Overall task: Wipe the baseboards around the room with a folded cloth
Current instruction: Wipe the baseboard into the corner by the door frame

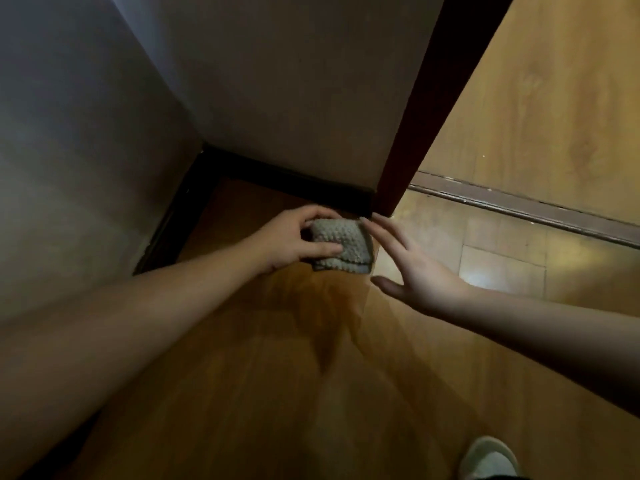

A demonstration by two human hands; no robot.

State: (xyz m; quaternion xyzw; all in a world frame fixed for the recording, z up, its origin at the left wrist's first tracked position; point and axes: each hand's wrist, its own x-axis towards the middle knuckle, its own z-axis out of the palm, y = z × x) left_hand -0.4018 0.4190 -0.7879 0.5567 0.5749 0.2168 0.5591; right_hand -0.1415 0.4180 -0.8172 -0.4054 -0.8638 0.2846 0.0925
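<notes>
On the left I see my left hand (294, 237) gripping the folded grey cloth (341, 244), thumb on its near face and fingers curled over its far edge, held above the wooden floor (242, 375) just in front of the dark baseboard (294, 178) in the wall corner. To the right, my right hand (415, 268) is spread with straight fingers, fingertips touching the cloth's right edge, near the dark red door frame (433, 98). A pale slipper (490, 457) shows at near right.

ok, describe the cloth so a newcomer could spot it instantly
Start at the dark baseboard under the wall, near the reddish door frame. Just in front of it, the left hand holds the cloth: a small grey folded wad, the only knobbly textured thing among smooth wood.
</notes>
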